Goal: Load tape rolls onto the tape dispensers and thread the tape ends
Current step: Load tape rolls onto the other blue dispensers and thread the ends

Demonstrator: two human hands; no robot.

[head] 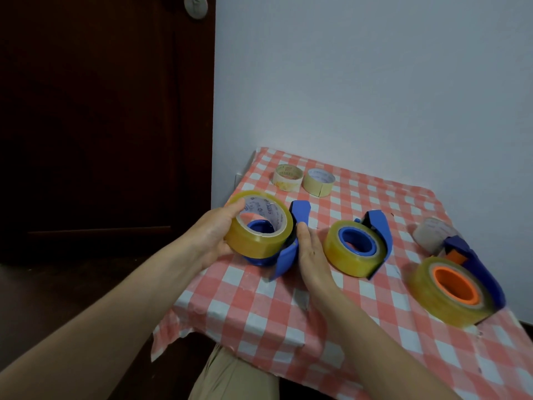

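Roll (255, 243), tilted and half over the hub (259, 226) of the left dispenser (284, 259). The left grip (213, 238) grasps the roll. The right grip (313, 252), fingers straight, presses the dispenser's side. Seating looks unfinished, and threading remains. The middle dispenser (380, 229) and right dispenser (476, 264) carry rolls; whether their ends are threaded cannot be told. Count: three dispensers and six rolls, three of them loose on the counter (259, 313).

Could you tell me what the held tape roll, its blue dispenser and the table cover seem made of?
Tape roll: glossy yellowish clear film on a printed, likely cardboard core. Blue dispenser: matte moulded plastic, by its uniform colour. Table cover: checked, creased thin sheet, probably plastic or paper.
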